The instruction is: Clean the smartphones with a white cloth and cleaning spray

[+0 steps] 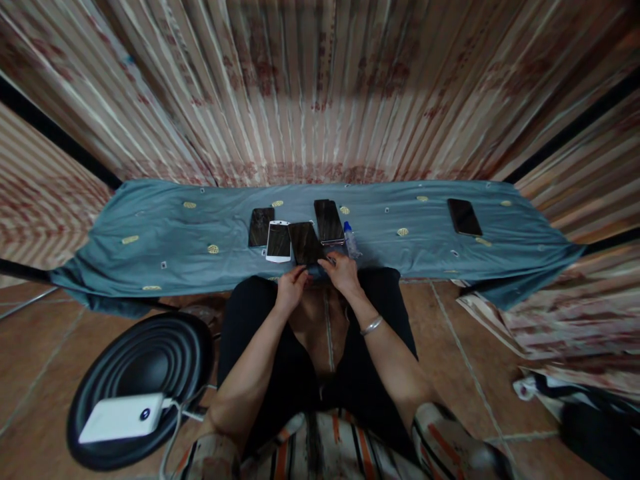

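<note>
Far to the left of the left hand, low on the tiled floor, a black round stool (145, 380) carries a white power bank (123, 417) with a cable going off its right end. Above it a blue-grey cloth (165, 227) with small yellow marks covers a long table in front of a striped curtain (320, 87). On this cloth, up and to the left of the left hand, lies a dark phone (261, 227), and just beside it to the right a white-framed phone (279, 241). The left hand (291, 287) is at the near edge of the cloth, with its fingers curled on the lower left edge of a black phone (305, 243) that lies flat directly above it. The right hand (344, 272) is close by, fingers bent on the lower right edge of the same black phone, so both hands are closed around its near end; how firm the hold is, I cannot tell. A thin bracelet (371, 325) is on the right wrist. Just above the right hand lies another dark phone (329, 221), touching the black phone's upper right corner, and a small clear bottle (351, 241) with a blue cap lies just to its right. Well to the right of the right hand, one more dark phone (465, 217) lies alone on the cloth.
</note>
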`<state>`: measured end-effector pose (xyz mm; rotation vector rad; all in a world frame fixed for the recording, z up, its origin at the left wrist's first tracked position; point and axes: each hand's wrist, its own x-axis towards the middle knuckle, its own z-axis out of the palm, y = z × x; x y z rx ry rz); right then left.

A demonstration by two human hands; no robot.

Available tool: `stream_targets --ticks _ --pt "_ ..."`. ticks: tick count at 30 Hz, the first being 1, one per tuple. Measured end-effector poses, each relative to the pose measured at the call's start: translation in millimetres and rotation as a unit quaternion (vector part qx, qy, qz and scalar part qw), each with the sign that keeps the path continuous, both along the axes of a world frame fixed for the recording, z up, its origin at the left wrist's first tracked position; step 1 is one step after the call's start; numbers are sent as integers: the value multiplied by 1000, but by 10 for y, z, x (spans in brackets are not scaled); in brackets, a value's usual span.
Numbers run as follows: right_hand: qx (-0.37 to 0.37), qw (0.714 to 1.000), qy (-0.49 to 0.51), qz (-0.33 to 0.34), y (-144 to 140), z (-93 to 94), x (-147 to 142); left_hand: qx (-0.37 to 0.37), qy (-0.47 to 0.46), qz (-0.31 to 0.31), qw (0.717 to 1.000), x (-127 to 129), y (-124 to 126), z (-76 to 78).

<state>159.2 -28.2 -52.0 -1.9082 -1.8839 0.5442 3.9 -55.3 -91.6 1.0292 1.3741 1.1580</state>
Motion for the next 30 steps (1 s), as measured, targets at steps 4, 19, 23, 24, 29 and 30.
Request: stream_targets --ticks 4,19,23,24,29,30 --pt "-11 1000 -13 -2 6 -1 -4 16 46 -1 999 -30 -46 17" --pt "11 998 59 -1 93 -26 7 -49 -97 96 989 -79 48 276" --pt "-17 995 96 -5 178 -33 29 -61 -149 83 983 -78 56 353" --pt "-19 995 101 -5 194 -38 34 -61 -154 84 983 -83 62 373" --pt "-24 992 124 -7 216 -58 68 -73 -150 88 982 -69 143 419" --pt "-26 991 130 -8 210 -59 76 -77 -144 76 984 -55 163 414"
